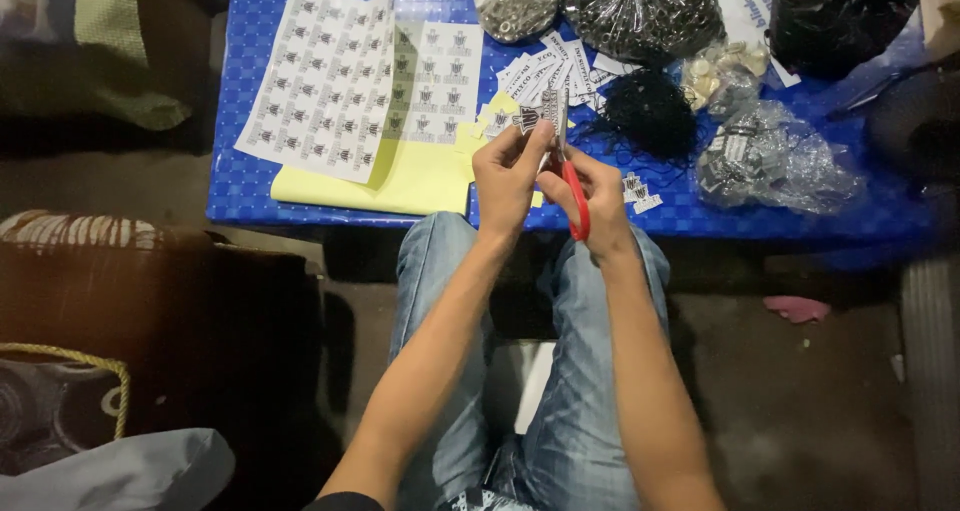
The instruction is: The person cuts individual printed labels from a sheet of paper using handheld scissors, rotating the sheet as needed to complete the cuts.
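My left hand (508, 176) pinches a small white printed label (533, 117) by its lower edge, just above the near edge of the blue table (240, 186). My right hand (598, 196) grips red-handled scissors (570, 176), whose blades point up and meet the label's right side. Both hands hover over my knees in blue jeans. A pile of cut labels (556, 74) lies on the table just beyond the hands.
A sheet of uncut labels (340, 81) lies on a yellow backing sheet (400, 181) at the left. Clear bags of metal parts (640, 11), a black mesh bundle (650, 111), a black bag (840, 11) and more small bags (770, 156) crowd the right. A brown seat (150, 301) stands at my left.
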